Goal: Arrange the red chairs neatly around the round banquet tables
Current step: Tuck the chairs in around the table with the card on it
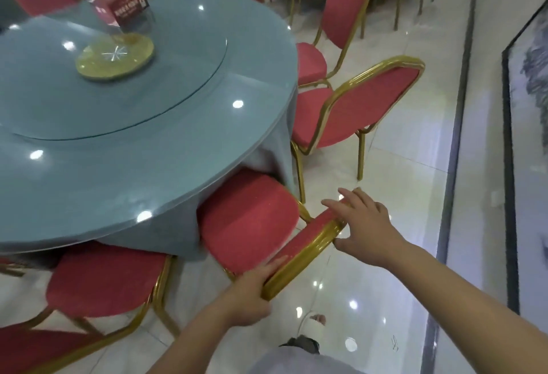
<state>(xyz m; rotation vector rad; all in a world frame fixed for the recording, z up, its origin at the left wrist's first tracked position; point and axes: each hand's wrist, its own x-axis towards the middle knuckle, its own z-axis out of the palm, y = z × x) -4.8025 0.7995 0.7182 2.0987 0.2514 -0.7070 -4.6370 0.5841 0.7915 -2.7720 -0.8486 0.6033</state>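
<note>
1. The round banquet table (89, 172), draped in a grey-blue cloth under a clear cover, fills the left of the view; a glass turntable (166, 83) sits on it, bearing a gold disc (115, 55) and a red box (127, 6) toward the far side.
2. The glossy pale tiled floor (385, 240) runs along the right, bordered by a dark strip; more red chairs with gold metal frames stand at the far edge, by what seems another table.
3. A red padded chair with a gold frame (350, 112) stands at the table's right edge, its seat tucked under the cloth; another red chair (103, 278) sits at the near left, also partly under the table.
4. The red chair being handled (249, 219) is in the near middle; its seat is partly under the hanging cloth, its backrest top rail slanting from near left to far right.
5. The right hand (364, 225) lies over the far end of that rail; fingers are spread and nearly straight across the top, thumb below, so it touches more than grips.
6. The left hand (252, 296) holds the near end of the rail; fingers curl along the padded front, thumb behind the gold tube.
7. The step in hand appears to be seating this chair at the table; the next move likely calls for squaring the back to the table edge and matching the gap to its neighbours.
</note>
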